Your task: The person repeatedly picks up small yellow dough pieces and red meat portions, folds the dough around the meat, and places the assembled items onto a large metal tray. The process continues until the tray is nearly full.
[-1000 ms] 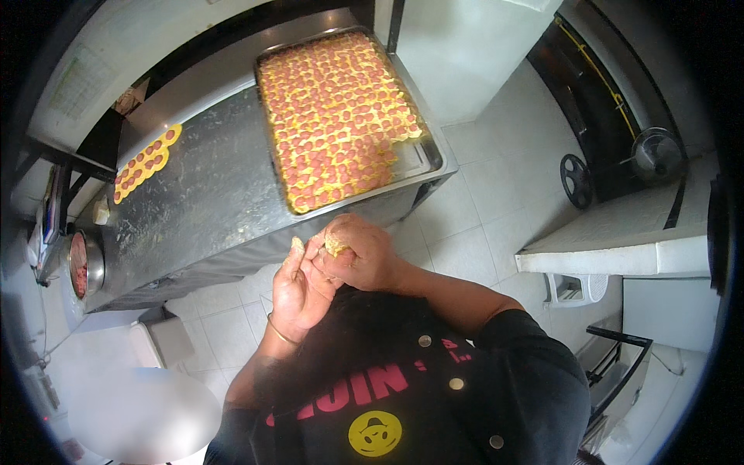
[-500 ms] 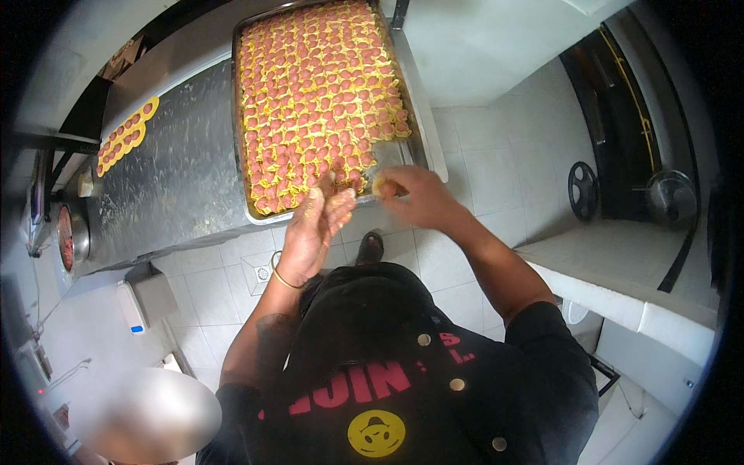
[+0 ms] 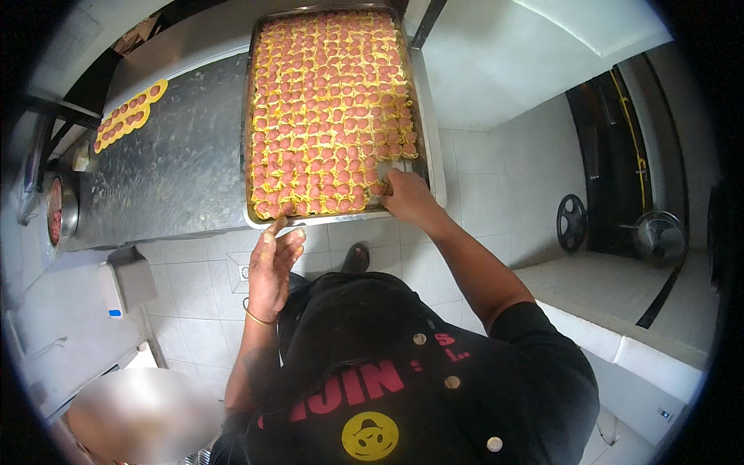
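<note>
Hands [image 3: 270, 273] now wider (R [image 3: 412, 200] @ tray [image 3: 333, 219]).

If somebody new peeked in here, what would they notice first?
Probably the big tray on the counter, packed with rows of pink-topped yellow bites. Then maybe the right hand at its near right corner. On the counter's left side lies a yellow strip with pink blobs.

pink lettering [image 3: 349, 390], yellow face emblem [image 3: 370, 435], on black top [image 3: 480, 387]
</note>
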